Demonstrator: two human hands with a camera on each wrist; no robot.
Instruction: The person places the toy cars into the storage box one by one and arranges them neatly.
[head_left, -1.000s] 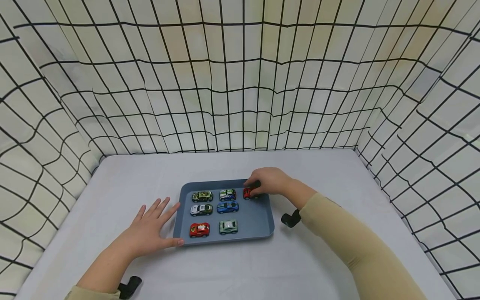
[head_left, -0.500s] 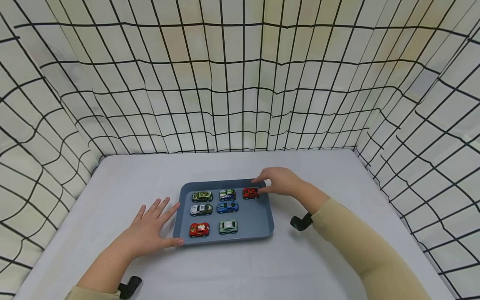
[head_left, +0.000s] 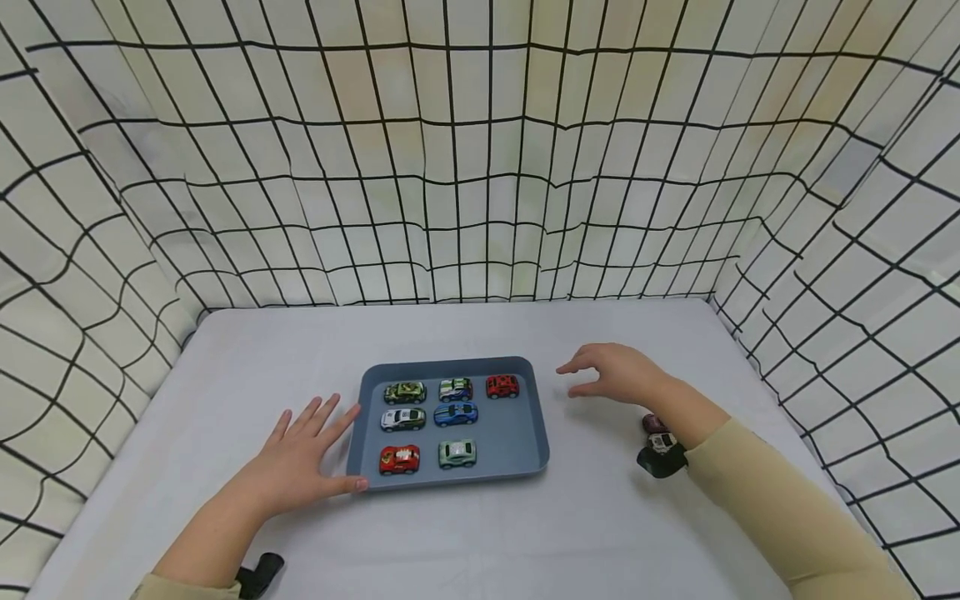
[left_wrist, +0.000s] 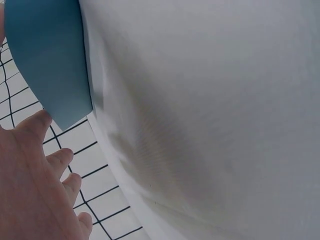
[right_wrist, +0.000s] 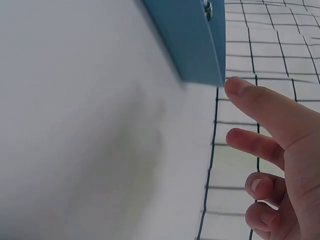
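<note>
A blue-grey tray (head_left: 501,446) holds several toy cars, among them a red toy car (head_left: 502,386) at its far right, a blue one (head_left: 455,414), a pale green one (head_left: 457,452) and another red one (head_left: 399,459) at the near left. My left hand (head_left: 300,467) lies spread at the tray's left side, thumb at the near left corner and index finger by the left wall. To the right of the tray, my right hand (head_left: 618,373) hovers with nothing in it, thumb and index finger apart. In the right wrist view, its thumb overlaps the tray's corner (right_wrist: 200,65).
Beside my right wrist, a dark red toy car (head_left: 653,423) and a white-and-black one (head_left: 662,442) show on the white cloth (head_left: 465,542), partly covered by the black wrist mount (head_left: 660,462). Black netting (head_left: 487,179) over pale sheets encloses the table's back and sides.
My right hand has let go of the red toy car at the tray's far right and drawn away rightward. Two cars now show beside that wrist. The left hand has stayed still.
</note>
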